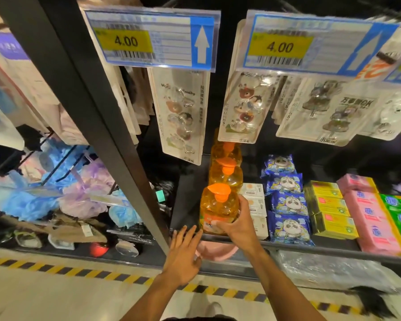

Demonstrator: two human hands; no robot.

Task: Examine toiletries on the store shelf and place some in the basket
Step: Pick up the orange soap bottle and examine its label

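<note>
An orange pump bottle (218, 209) stands at the front of a row of like bottles (226, 174) on the black shelf (310, 247). My right hand (240, 225) grips its right side and lower front. My left hand (184, 256) hovers just left of and below it, fingers straight and spread, holding nothing. A pink basket (218, 253) shows partly below the shelf edge, between my two wrists; most of it is hidden by my hands.
Right of the bottles lie white soap boxes (255, 205), blue panda packs (287, 205), and yellow, pink and green soap bars (366, 212). Hook packs (181, 117) hang overhead under price tags. A black upright post (116, 126) divides off bath puffs (56, 181). Striped floor tape (79, 272) runs below.
</note>
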